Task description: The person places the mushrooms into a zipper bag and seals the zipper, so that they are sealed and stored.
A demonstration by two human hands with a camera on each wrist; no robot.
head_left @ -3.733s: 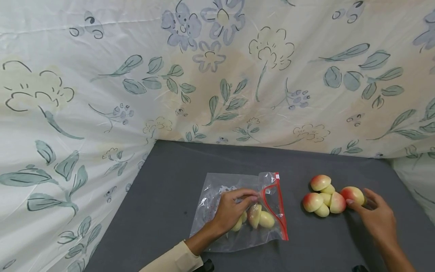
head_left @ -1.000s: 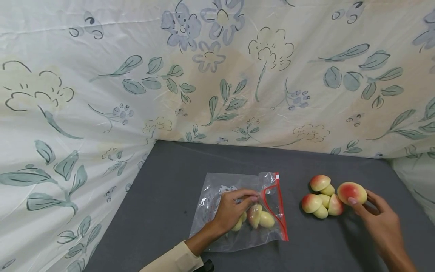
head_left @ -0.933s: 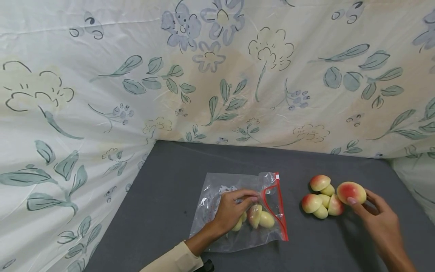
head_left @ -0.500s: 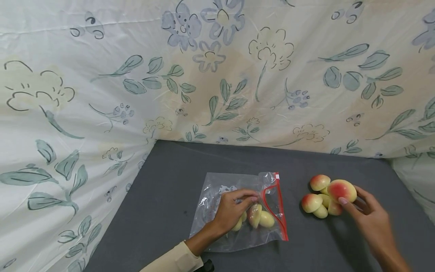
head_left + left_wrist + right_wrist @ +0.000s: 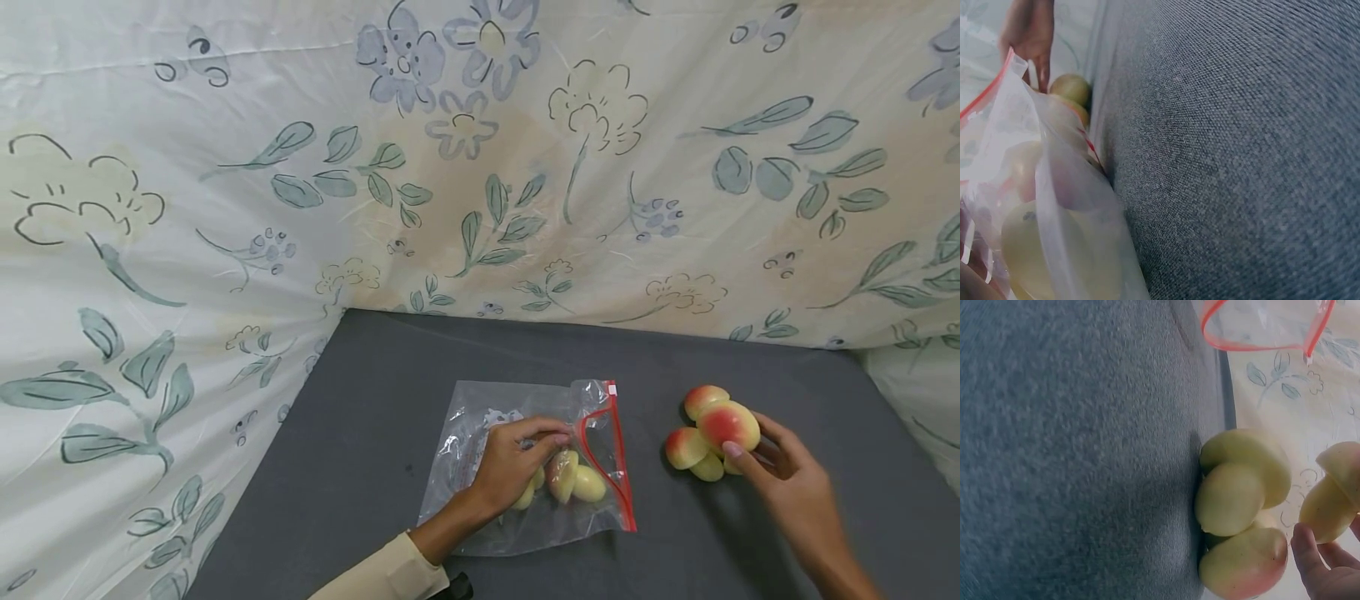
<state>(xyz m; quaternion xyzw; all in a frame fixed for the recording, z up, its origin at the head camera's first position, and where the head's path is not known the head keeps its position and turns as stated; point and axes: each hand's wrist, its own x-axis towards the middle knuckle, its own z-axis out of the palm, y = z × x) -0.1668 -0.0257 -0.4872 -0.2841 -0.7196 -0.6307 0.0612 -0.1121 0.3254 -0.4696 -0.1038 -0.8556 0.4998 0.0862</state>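
Note:
My left hand (image 5: 510, 467) pinches the upper layer of a clear zip bag (image 5: 540, 533) near its red-edged mouth, which gapes to the right. Inside the bag lie toy mushrooms (image 5: 587, 483) with pale yellow stems and reddish caps, partly behind the hand. My right hand (image 5: 787, 483) grips another toy mushroom (image 5: 729, 427), its red-and-yellow cap facing up. In the right wrist view this held mushroom (image 5: 1329, 509) is raised off the table, stem between the fingers. Beneath and beside it sit more mushrooms (image 5: 684, 448), one partly covered by the held one.
A dark grey cloth-covered table (image 5: 375, 400) carries everything. Floral fabric (image 5: 480, 167) hangs behind it and along the left side. A black object (image 5: 459, 587) shows by the left sleeve at the lower edge.
My right hand first held the mushroom at the right end of the cluster, then lifted it and moved it left over the others. My left hand and the bag have stayed put.

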